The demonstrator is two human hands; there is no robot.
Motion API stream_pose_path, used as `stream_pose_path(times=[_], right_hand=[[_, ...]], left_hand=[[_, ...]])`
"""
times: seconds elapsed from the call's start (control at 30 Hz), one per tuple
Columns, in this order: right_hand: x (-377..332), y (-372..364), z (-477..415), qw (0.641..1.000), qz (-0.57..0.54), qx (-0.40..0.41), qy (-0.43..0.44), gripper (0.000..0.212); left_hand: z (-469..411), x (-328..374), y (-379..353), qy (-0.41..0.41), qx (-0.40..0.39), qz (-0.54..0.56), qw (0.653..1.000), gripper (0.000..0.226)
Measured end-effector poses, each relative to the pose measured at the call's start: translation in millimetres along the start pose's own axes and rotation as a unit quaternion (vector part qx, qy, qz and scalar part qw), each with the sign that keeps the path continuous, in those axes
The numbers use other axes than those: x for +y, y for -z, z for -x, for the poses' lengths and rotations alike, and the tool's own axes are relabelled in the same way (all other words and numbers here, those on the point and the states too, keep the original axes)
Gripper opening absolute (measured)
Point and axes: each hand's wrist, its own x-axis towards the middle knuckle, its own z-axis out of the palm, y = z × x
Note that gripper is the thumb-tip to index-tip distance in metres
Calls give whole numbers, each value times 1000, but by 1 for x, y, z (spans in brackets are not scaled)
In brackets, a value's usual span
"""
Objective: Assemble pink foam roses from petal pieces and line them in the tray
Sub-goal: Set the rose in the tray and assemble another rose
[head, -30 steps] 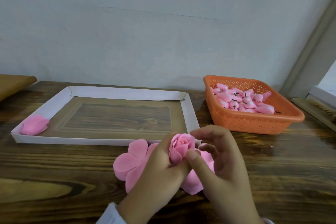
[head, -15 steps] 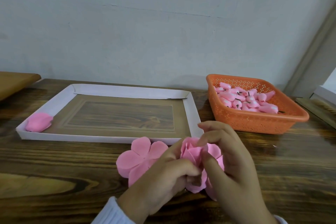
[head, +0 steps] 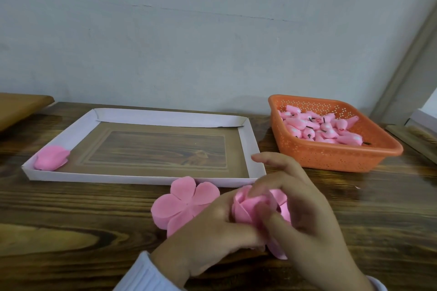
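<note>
Near the table's (head: 71, 220) front edge, at about five o'clock from its middle, both hands close round a half-made rose (head: 248, 208). It sits bloom-up with its stem axis roughly upright; motion blur hides any tilt. The left hand (head: 208, 238), coming out of a pale sleeve (head: 144, 274), has its fingers curled round the rose's nine o'clock side and base. The right hand (head: 312, 224) covers the three o'clock side: the thumb presses a petal from the near side, bent fingers pinch over the top, and one finger sticks out straight toward ten o'clock.

A flat petal piece (head: 182, 201) lies on the wood just beside the left hand at nine o'clock, lobes fanned out and partly hidden under that hand.

Beyond it is the white tray (head: 132, 179), its long axis running nine to three. One finished rose (head: 50, 157) lies in its near left corner; I cannot tell which way its bloom faces.

At two o'clock stands an orange basket (head: 331, 156) holding pink buds (head: 316, 126) piled at all angles.
</note>
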Motion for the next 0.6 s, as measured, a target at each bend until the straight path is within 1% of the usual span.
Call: stream_pose_path(times=[0.03, 0.07, 0.1, 0.13, 0.17, 0.23, 0.27, 0.3, 0.37, 0.4, 0.43, 0.5, 0.57, 0.6], right_hand=[[1, 2, -1, 998, -57, 8, -21, 32], [3, 5, -1, 993, -105, 33, -48, 38], [6, 8, -2, 986, -128, 69, -78, 40], [11, 12, -3, 982, -113, 106, -106, 37], [16, 16, -4, 981, -56, 129, -131, 32], [25, 22, -6, 972, 105, 112, -177, 32], [28, 24, -6, 968, 140, 100, -183, 34], [28, 24, -6, 971, 133, 98, -172, 34], [21, 21, -5, 988, 46, 82, -119, 26], [14, 19, -5, 995, 13, 57, -80, 20], [9, 16, -5, 999, 5, 23, -41, 18], [1, 10, -5, 998, 36, -49, 3, 18], [-1, 8, -6, 993, 77, -88, 3, 18], [-1, 8, -5, 992, 83, -94, -3, 17]], left_hand=[[0, -1, 0, -8, 23, -31, 999, 29], [0, -1, 1, -12, 44, -39, 998, 24], [1, -1, 2, -19, 58, -32, 998, 22], [1, 0, 2, -31, 70, -19, 997, 18], [1, 1, 2, -47, 83, -9, 995, 14], [1, 4, 4, -80, 96, 5, 992, 7], [1, 5, 4, -87, 97, 4, 991, 5], [1, 6, 5, -87, 100, -4, 991, 5], [1, 4, 6, -65, 109, -24, 992, 9], [2, 3, 6, -49, 105, -34, 993, 11], [2, 4, 6, -36, 85, -44, 995, 12], [2, 4, 3, -25, 26, -79, 996, 23], [2, 6, 1, -11, 6, -116, 993, 37], [3, 8, 1, -9, 1, -129, 992, 38]])
